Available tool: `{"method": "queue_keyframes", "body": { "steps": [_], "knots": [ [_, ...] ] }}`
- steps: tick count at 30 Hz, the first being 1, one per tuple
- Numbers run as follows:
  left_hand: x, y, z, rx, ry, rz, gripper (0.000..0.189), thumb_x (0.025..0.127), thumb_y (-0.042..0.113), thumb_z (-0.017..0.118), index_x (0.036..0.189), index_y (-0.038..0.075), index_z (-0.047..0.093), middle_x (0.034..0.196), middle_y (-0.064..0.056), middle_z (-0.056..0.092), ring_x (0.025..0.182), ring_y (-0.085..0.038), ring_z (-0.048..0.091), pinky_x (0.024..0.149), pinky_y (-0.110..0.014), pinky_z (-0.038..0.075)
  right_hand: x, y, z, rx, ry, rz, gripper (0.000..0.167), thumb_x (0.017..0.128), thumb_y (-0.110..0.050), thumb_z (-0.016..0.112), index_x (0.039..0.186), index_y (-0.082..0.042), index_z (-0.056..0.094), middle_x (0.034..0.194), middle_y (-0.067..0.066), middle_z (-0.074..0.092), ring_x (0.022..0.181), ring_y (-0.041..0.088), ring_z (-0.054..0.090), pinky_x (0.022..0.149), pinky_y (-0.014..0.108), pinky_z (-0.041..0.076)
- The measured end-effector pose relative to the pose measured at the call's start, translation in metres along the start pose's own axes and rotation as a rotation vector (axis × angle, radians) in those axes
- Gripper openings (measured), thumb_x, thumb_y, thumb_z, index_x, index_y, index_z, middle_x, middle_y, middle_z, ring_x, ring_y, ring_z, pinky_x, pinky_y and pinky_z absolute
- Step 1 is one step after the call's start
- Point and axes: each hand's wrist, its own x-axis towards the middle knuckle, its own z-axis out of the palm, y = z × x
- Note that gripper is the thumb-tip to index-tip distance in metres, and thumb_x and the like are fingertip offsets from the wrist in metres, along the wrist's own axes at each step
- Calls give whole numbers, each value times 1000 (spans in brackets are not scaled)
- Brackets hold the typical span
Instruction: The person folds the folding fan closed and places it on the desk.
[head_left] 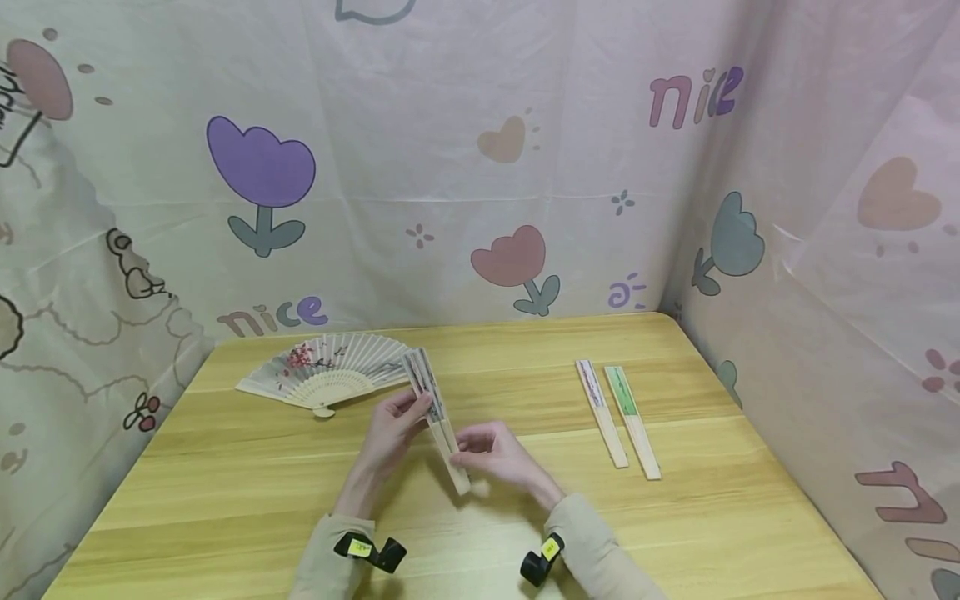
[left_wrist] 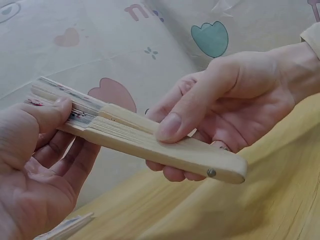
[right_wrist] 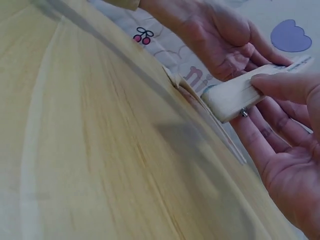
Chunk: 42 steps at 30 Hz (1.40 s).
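A nearly closed folding fan (head_left: 442,429) with pale wooden ribs and a dark-patterned leaf is held above the table by both hands. My left hand (head_left: 393,429) pinches its patterned upper part, thumb on top. Lower down, near the pivot end, my right hand (head_left: 498,454) grips the ribs between thumb and fingers. In the left wrist view the fan (left_wrist: 165,147) shows its ribs slightly parted and a metal rivet at the rounded end. That same rivet end of the fan (right_wrist: 232,100) juts out past the fingers in the right wrist view.
A spread white fan (head_left: 337,379) with pink blossoms lies at the table's back left. To the right lie two closed fans, one with a purplish leaf (head_left: 600,412) and one with a green leaf (head_left: 633,421). Printed cloth (head_left: 420,167) hangs behind the wooden table (head_left: 225,500).
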Motion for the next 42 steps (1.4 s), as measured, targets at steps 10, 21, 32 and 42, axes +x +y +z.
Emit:
{"method": "queue_keyframes", "body": {
  "steps": [10, 21, 32, 42],
  "knots": [
    [1, 4, 1, 52, 37, 14, 26, 98, 3, 62, 91, 24, 74, 90, 9, 74, 85, -6, 69, 80, -26, 64, 0, -2, 0, -8, 29, 38, 23, 91, -9, 71, 107, 6, 71, 96, 29, 72, 72, 5, 65, 71, 21, 61],
    [0, 5, 3, 50, 61, 24, 26, 101, 7, 59, 87, 25, 74, 85, 10, 74, 81, -5, 69, 73, -23, 64, 1, -1, -3, -26, 15, 33, 21, 88, -8, 72, 103, 7, 71, 91, 30, 71, 68, 6, 64, 67, 23, 61],
    [2, 9, 7, 54, 150, 9, 20, 98, 3, 61, 95, 19, 72, 87, 8, 75, 82, -8, 71, 74, -27, 65, -1, 0, -5, -27, 1, 21, 20, 87, -5, 73, 100, 9, 71, 88, 31, 70, 67, 9, 62, 64, 22, 60],
    [3, 8, 11, 40, 122, 11, 15, 102, 10, 59, 96, 17, 71, 86, 8, 74, 80, -8, 70, 72, -27, 66, -4, -4, -7, -48, -9, 10, 21, 88, -8, 73, 102, 7, 71, 92, 30, 71, 71, 7, 62, 68, 19, 57]
  ]
}}
